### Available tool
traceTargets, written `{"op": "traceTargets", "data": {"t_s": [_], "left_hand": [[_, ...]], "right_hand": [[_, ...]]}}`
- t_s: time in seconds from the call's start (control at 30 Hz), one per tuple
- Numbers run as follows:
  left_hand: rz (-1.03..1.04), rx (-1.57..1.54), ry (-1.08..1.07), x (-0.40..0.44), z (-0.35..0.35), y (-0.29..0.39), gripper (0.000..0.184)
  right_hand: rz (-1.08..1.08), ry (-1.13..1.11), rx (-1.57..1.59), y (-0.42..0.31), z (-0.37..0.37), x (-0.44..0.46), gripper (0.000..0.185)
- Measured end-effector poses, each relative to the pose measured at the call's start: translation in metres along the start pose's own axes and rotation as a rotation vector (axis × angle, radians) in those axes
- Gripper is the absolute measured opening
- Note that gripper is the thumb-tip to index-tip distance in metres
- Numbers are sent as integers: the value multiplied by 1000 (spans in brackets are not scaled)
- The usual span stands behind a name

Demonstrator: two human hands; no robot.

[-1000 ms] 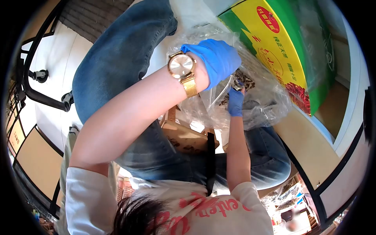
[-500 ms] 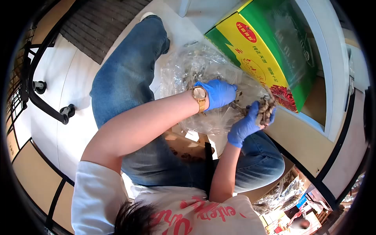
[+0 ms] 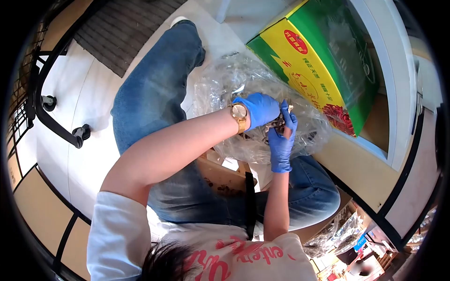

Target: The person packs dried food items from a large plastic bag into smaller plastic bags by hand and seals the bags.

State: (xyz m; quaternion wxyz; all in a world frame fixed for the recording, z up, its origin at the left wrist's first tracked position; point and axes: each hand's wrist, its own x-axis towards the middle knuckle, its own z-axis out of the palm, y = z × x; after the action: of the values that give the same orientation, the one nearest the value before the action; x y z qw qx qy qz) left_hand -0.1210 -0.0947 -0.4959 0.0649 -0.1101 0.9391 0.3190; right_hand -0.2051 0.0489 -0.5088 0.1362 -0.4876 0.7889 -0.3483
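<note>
A large clear plastic bag (image 3: 220, 89) lies open between my legs, with what look like dark, shrivelled dried mushrooms (image 3: 280, 125) inside it. My left hand (image 3: 260, 111), in a blue glove, is over the bag with its fingers curled closed; whatever they hold is hidden. Close beside it, my right hand (image 3: 282, 140), also gloved in blue, has its fingers bent around a few of the dried mushrooms. A small pale piece shows at its fingertips. The two hands almost touch.
A green and yellow printed carton (image 3: 300, 61) stands in a white-framed opening at the right. Below my hands is a cardboard box (image 3: 220, 175) with dark scraps. A wheeled chair base (image 3: 61, 129) and a grey mat (image 3: 117, 35) are on the left.
My right hand has moved left and slightly up, from the bag's right side to beside my left hand. The larger clump it held is no longer visible. My left hand has shifted little.
</note>
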Motion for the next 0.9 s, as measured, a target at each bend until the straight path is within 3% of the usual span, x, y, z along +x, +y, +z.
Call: {"op": "traceTargets", "data": {"t_s": [0.07, 0.13, 0.2, 0.27, 0.4, 0.47, 0.53, 0.67, 0.77, 0.9], "left_hand": [[-30, 1, 2, 2, -8, 3, 19], [-135, -265, 34, 3, -15, -1, 23], [-28, -263, 120, 0, -12, -2, 28], [-129, -292, 92, -4, -13, -2, 33], [-119, -340, 99, 7, -4, 1, 28], [10, -40, 12, 1, -10, -4, 22], [43, 62, 32, -4, -18, -4, 17], [25, 82, 105, -6, -21, -6, 13], [42, 108, 134, -5, -13, -5, 11], [81, 189, 149, -6, -9, -8, 10]], "right_hand": [[-4, -81, 0, -12, -19, 8, 68], [-89, -158, -61, -19, -26, 11, 67], [-125, -250, -139, -11, -29, 14, 67], [-2, -365, -74, -16, -33, 19, 66], [-81, -284, -88, -35, -47, 25, 64], [-105, -372, -45, -43, -57, 33, 62], [-111, -436, -57, -45, -68, 33, 58], [-95, -487, -45, -49, -81, 35, 49], [4, -439, 143, -47, -82, 33, 40], [-67, -429, 61, -36, -82, 26, 43]]}}
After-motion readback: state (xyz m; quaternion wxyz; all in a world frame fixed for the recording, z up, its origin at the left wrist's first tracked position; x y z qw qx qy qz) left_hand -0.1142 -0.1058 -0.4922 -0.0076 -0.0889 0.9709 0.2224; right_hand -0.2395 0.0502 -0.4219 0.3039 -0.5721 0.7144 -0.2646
